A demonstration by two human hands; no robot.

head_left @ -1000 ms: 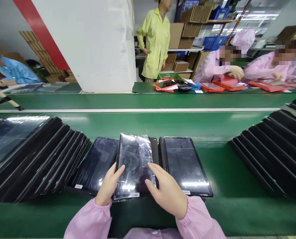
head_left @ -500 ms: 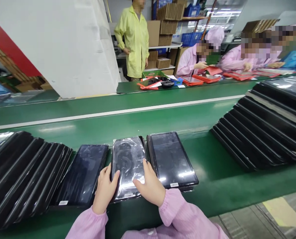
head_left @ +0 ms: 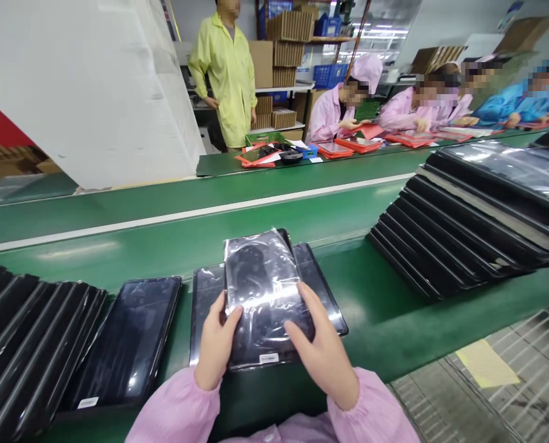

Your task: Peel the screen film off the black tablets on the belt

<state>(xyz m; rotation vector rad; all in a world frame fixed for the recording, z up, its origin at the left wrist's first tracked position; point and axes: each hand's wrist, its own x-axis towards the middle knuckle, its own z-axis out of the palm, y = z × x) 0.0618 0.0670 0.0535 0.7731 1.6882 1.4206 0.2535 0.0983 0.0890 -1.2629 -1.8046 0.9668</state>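
Between my two hands is a black tablet (head_left: 265, 335) under crinkled clear plastic, with a small white label at its near edge. My left hand (head_left: 218, 341) grips its left side, thumb on top. My right hand (head_left: 323, 344) grips the right side, thumb lying over the plastic. The held tablet is raised and partly covers two dark tablets beneath it: a left one (head_left: 205, 289) and a right one (head_left: 318, 283). Apart from these, a labelled tablet (head_left: 124, 338) lies to the left of my left hand.
Slanted stacks of black tablets stand at the left (head_left: 34, 344) and right (head_left: 450, 234) of the green bench (head_left: 367, 344). A white strip (head_left: 237, 206) runs along it. Across the bench, co-workers in pink and blue handle red-edged items; a person in yellow (head_left: 231, 80) stands behind.
Both hands have lifted the plastic-covered tablet and shifted it right, so it now overlaps the right-hand tablet. Another tablet shows where it lay. The camera view has turned slightly right.
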